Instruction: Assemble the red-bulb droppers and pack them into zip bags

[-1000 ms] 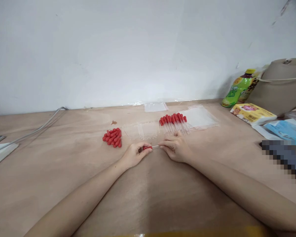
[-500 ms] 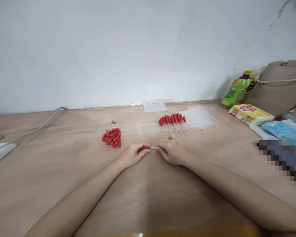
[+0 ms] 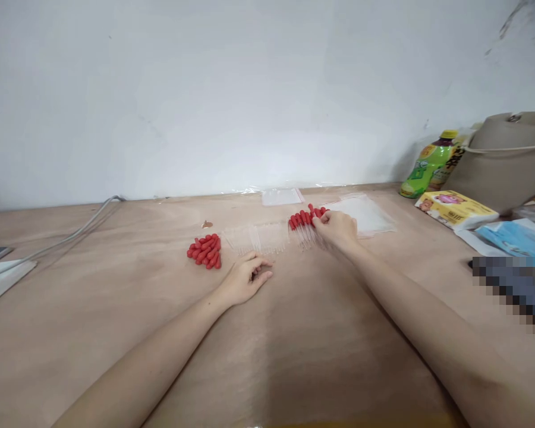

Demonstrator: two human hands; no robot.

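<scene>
My left hand (image 3: 246,278) rests on the table with thumb and fingers apart and nothing between them. My right hand (image 3: 337,229) reaches to the row of glass droppers with red rubber bulbs (image 3: 300,220), its fingertips pinched on a dropper at the red bulb; the hand hides part of the row. A heap of loose red rubber bulbs (image 3: 205,251) lies left of my left hand. Just beyond that hand, several clear thin tubes (image 3: 259,238) are laid side by side.
Clear plastic bags (image 3: 363,214) lie behind the droppers, with a small bag (image 3: 282,197) by the wall. Farther right are a green bottle (image 3: 430,163), a yellow tissue pack (image 3: 455,209), a blue packet (image 3: 512,236) and a beige bin (image 3: 502,160). A grey cable (image 3: 82,223) runs at left.
My right hand has moved right and away from me, carrying the dropper from my left hand to the row. My left hand has let go of the red bulb and opened.
</scene>
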